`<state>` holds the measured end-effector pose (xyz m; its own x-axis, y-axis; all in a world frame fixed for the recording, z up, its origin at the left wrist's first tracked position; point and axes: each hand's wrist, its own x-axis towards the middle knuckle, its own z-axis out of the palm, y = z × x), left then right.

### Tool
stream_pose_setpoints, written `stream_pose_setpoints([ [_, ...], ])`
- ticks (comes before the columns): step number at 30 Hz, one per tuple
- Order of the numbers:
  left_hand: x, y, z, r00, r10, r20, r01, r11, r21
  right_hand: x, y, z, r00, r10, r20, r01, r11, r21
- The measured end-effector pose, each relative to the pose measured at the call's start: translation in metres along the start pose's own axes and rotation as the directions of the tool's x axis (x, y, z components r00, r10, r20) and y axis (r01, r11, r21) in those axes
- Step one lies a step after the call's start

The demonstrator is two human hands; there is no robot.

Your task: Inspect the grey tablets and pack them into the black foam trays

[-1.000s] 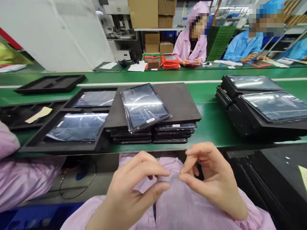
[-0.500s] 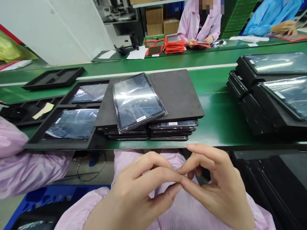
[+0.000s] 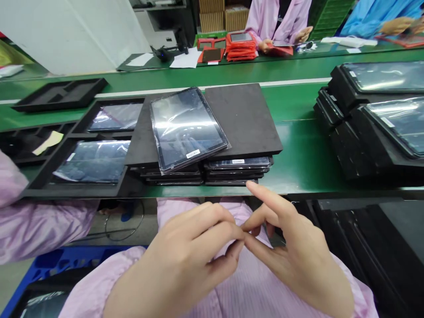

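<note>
We bring the fingertips of the left hand and right hand together over our lap; whether they pinch anything small, we cannot tell. Ahead, on the bench, the tablet lies askew on the black board, more directly in line with our left hand. Its long axis runs away from us, far end angled left.

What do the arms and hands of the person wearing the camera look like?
The left hand and right hand are bare, with no markings I can see. The left sleeve and right sleeve are pale pink, loose and wrinkled, ending near the wrists.
</note>
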<state>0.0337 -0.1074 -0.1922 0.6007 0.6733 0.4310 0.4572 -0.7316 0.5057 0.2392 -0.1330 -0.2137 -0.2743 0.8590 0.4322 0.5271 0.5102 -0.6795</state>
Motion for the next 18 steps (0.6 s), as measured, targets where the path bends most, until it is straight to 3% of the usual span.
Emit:
stream_pose_setpoints([
  [5, 0.000, -0.006, 0.002, 1.000, -0.013, 0.005, 0.013, 0.999, -0.035, 0.006, 0.000, 0.002, 1.000, -0.007, 0.019, 0.008, 1.000, -0.014],
  [9, 0.004, -0.020, 0.014, 0.997, -0.077, -0.015, 0.075, 0.995, -0.064, 0.009, 0.019, 0.005, 0.997, -0.009, 0.074, 0.010, 1.000, -0.006],
  [14, 0.018, -0.042, 0.027, 0.977, -0.205, 0.061, 0.214, 0.921, -0.326, 0.020, 0.048, 0.008, 0.990, 0.005, 0.141, -0.013, 0.998, 0.056],
  [18, 0.028, -0.065, 0.038, 0.958, -0.276, 0.079, 0.280, 0.837, -0.470, 0.034, 0.069, -0.003, 0.996, 0.024, 0.085, -0.036, 0.990, 0.137],
])
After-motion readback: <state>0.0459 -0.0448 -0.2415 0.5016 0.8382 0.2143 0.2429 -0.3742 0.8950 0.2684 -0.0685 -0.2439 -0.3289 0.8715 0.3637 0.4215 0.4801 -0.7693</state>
